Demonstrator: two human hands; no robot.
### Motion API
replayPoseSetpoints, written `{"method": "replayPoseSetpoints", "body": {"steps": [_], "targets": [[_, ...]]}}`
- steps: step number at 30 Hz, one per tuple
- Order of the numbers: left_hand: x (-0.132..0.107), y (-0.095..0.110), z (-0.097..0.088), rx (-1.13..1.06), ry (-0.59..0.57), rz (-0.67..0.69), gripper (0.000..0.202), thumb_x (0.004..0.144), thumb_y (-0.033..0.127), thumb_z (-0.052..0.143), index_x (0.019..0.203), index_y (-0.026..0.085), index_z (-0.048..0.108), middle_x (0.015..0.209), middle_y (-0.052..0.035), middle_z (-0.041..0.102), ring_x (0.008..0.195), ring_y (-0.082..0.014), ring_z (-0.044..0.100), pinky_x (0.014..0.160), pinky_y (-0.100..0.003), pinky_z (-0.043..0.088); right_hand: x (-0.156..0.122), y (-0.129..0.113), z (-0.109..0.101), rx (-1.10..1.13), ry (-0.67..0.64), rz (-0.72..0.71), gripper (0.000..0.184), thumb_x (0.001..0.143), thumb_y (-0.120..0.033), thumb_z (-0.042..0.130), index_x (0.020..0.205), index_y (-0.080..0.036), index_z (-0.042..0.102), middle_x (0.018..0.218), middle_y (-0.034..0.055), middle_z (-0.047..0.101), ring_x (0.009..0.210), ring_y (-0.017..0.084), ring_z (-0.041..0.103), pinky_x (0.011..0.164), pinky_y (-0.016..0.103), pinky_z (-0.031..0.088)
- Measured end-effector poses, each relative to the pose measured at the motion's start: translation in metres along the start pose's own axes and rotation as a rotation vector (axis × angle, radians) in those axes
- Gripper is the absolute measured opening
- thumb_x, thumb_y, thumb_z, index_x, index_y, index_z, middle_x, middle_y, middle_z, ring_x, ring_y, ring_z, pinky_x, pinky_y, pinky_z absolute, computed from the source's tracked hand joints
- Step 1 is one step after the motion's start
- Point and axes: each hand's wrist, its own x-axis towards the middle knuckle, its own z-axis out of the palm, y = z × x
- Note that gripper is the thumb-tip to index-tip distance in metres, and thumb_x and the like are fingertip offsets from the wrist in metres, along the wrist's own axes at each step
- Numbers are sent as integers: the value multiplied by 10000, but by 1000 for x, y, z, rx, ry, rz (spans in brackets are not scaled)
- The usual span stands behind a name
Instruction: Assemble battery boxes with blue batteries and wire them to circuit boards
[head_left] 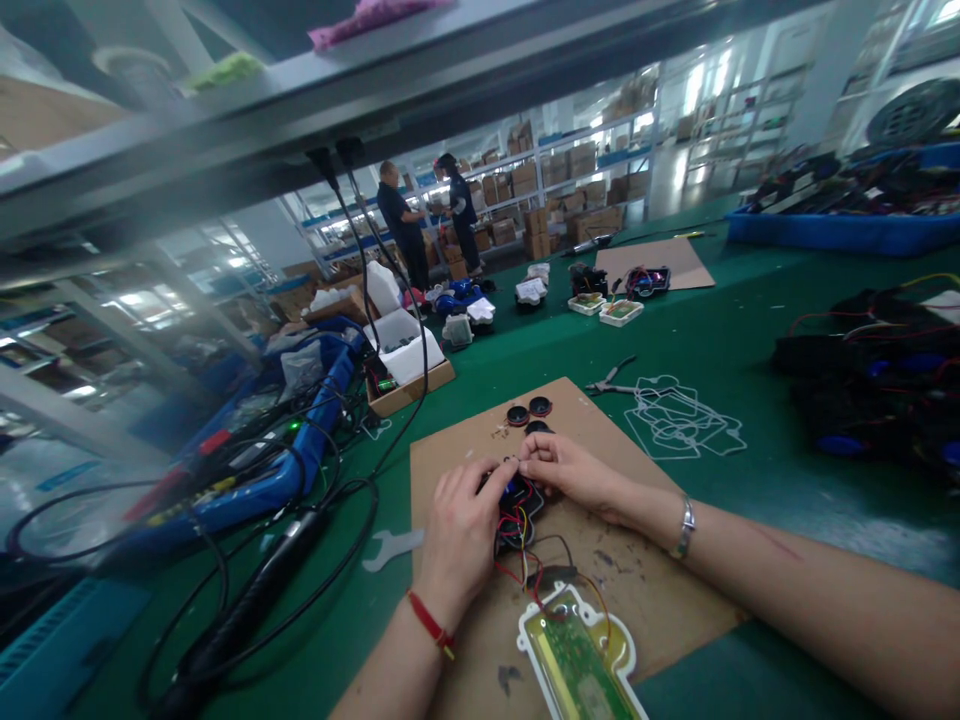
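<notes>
My left hand point(457, 530) and my right hand point(566, 470) meet over a small black round housing point(519, 505) with red and yellow wires. My left hand grips it from the side, and my right fingertips pinch at its top edge. Its wires run down to a green circuit board in a white gasket-like frame point(577, 650) at the bottom. Several black round caps point(517, 415) lie just beyond my fingers on a brown cardboard sheet point(645, 590). My hands partly hide the housing.
Pliers point(611, 380) and white gasket loops point(679, 420) lie on the green mat to the right. Black cables and a black tool handle point(247, 620) lie at left beside a blue tray point(277, 470). Black wired units point(877, 370) sit at right. Two people point(420, 215) stand far off by shelves.
</notes>
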Motion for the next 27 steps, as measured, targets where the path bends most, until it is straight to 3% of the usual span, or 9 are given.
{"method": "replayPoseSetpoints", "body": {"steps": [7,12,20,27], "targets": [[-1,1,-4,39,-60,-16,383,880,117,437,1225,250,537,1103,-82,604,966,-239,549,808,-377,441,0,-1,2,-60,35,-6,146,749,-278,592,766,-176,489,611,-52,488,516,74,440,488,191,332],[0,2,-7,69,-73,-14,403,882,112,457,1247,270,516,1085,-70,614,950,-237,560,796,-372,453,0,0,4,-91,47,-12,163,745,-300,587,768,-185,473,617,-52,477,506,78,428,479,197,318],[-8,-9,-8,92,15,21,301,879,77,444,1116,204,579,1142,-90,608,993,-235,578,842,-373,485,0,1,5,-132,55,-30,108,729,-199,554,767,-188,454,567,-65,436,478,75,396,448,192,279],[-32,-31,-20,133,102,49,382,834,-9,359,1055,180,606,1131,-108,606,991,-240,587,805,-390,524,1,2,4,-143,59,-25,93,732,-156,529,759,-184,444,566,-58,430,473,76,391,446,201,283]]}}
